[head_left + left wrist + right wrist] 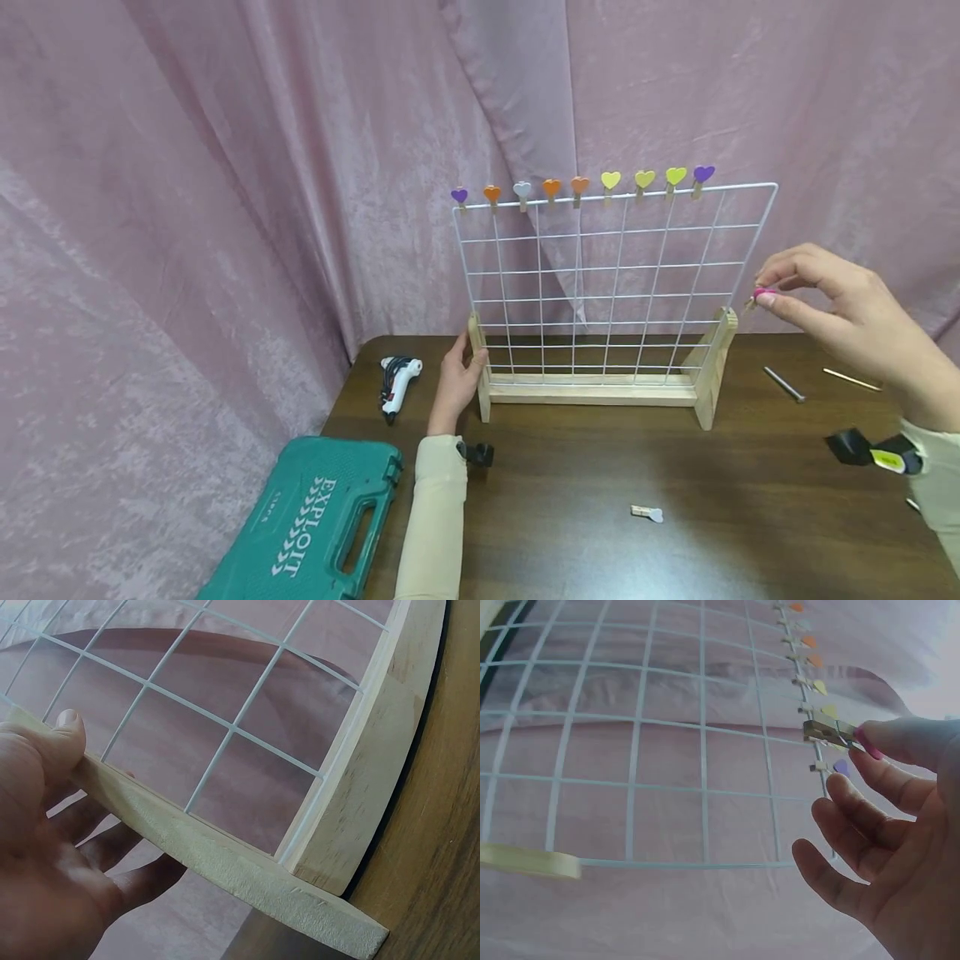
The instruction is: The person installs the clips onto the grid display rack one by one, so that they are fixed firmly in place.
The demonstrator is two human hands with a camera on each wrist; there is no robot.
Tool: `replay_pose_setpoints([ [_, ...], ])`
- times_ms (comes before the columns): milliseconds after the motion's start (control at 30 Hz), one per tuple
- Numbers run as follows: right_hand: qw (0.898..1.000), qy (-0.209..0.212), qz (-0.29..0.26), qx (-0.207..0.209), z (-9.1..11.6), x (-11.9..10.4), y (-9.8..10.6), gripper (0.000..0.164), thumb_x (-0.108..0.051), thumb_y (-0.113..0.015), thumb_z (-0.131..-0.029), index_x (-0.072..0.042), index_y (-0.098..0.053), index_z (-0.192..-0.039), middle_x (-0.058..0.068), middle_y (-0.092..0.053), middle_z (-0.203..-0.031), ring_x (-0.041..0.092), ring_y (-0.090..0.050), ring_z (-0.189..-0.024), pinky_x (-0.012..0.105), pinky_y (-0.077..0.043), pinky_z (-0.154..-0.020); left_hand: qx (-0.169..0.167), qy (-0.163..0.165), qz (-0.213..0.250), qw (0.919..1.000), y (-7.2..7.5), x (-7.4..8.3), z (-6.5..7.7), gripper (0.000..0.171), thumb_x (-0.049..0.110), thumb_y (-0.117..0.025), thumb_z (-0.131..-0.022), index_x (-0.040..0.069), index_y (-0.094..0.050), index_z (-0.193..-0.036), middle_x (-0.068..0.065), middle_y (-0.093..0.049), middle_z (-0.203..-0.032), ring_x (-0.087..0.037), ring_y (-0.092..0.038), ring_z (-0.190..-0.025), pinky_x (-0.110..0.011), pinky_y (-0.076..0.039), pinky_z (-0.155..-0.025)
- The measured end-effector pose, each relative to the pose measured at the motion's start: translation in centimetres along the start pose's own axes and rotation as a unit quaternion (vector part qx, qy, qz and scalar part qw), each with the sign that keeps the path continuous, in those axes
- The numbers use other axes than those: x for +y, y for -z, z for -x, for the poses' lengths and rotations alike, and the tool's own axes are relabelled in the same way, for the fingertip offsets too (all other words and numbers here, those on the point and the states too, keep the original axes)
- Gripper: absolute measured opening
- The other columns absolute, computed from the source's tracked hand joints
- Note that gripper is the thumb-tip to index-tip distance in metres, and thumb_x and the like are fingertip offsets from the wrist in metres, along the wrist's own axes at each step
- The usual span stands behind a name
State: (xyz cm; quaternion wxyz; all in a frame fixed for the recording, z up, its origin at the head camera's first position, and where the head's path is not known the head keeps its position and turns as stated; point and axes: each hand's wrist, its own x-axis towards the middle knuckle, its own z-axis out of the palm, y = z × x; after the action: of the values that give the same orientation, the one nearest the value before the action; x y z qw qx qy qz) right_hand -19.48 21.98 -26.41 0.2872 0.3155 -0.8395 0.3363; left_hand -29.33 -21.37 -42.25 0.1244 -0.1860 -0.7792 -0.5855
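A white wire grid (600, 267) stands upright in a wooden stand (592, 392), with several heart-topped clothespins in purple, orange, white and yellow along its top bar; the rightmost has a purple heart (703, 174). My left hand (457, 377) grips the stand's left upright; in the left wrist view the thumb lies on one side of the wooden upright (217, 859) and the fingers on the other. Right of the grid, my right hand (840, 308) pinches a small wooden clothespin (826, 730) with a pink heart between thumb and index finger. Its other fingers are spread loosely.
A clothespin with a whitish heart (647, 513) lies on the brown table (555, 483). At the left are a white glue gun (400, 387) and a green tool case (322, 508). A metal bolt (784, 384) and a thin stick (852, 380) lie at the right.
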Motion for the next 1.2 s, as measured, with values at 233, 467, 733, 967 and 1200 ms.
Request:
replay_pose_setpoints([
  [233, 1.0, 0.01, 0.025, 0.004, -3.3, 0.2, 1.2, 0.018, 0.011, -0.061, -0.081, -0.002, -0.062, -0.093, -0.001, -0.054, -0.101, 0.001, -0.053, -0.086, 0.009, -0.038, -0.076, 0.006, -0.003, 0.0, 1.0, 0.0, 0.0, 0.0, 0.046, 0.004, -0.052, -0.093, -0.006, -0.038, -0.136, -0.024, -0.05, -0.128, -0.033, -0.049, -0.116, -0.038, -0.043, -0.096],
  [467, 0.998, -0.004, 0.054, 0.034, -7.0, 0.3, 2.7, 0.008, 0.006, -0.064, -0.081, -0.001, -0.063, -0.087, -0.01, -0.049, -0.102, 0.001, -0.044, -0.096, 0.01, -0.034, -0.079, 0.004, -0.004, 0.003, 1.0, 0.0, 0.0, -0.1, 0.046, 0.002, -0.051, -0.093, -0.007, -0.037, -0.136, -0.026, -0.049, -0.128, -0.034, -0.049, -0.117, -0.04, -0.042, -0.097],
  [733, 0.998, -0.035, 0.059, 0.005, -10.9, 1.6, 3.8, 0.002, 0.0, -0.065, -0.083, -0.001, -0.063, -0.084, -0.015, -0.044, -0.103, -0.002, -0.037, -0.098, 0.017, -0.026, -0.078, 0.003, -0.003, 0.003, 1.0, 0.1, 0.2, 0.0, 0.047, 0.005, -0.052, -0.094, -0.008, -0.037, -0.136, -0.028, -0.047, -0.129, -0.035, -0.048, -0.118, -0.04, -0.042, -0.097],
  [967, 0.997, -0.038, 0.068, -0.021, -12.4, 1.9, 3.6, 0.002, -0.003, -0.063, -0.085, -0.003, -0.065, -0.085, -0.014, -0.043, -0.103, -0.002, -0.034, -0.098, 0.021, -0.025, -0.076, -0.001, -0.009, -0.008, 0.9999, 0.0, 0.0, 0.2, 0.047, 0.005, -0.052, -0.094, -0.007, -0.036, -0.137, -0.027, -0.047, -0.13, -0.034, -0.047, -0.119, -0.04, -0.041, -0.097],
  [1200, 0.994, -0.064, 0.09, -0.026, -12.7, 2.0, 3.7, 0.006, -0.009, -0.063, -0.087, -0.004, -0.064, -0.086, -0.013, -0.04, -0.102, -0.002, -0.035, -0.094, 0.022, -0.025, -0.074, -0.002, -0.012, -0.011, 0.9999, 0.1, 0.1, 0.1, 0.048, 0.006, -0.051, -0.094, -0.006, -0.035, -0.138, -0.028, -0.046, -0.13, -0.035, -0.047, -0.119, -0.041, -0.041, -0.097],
])
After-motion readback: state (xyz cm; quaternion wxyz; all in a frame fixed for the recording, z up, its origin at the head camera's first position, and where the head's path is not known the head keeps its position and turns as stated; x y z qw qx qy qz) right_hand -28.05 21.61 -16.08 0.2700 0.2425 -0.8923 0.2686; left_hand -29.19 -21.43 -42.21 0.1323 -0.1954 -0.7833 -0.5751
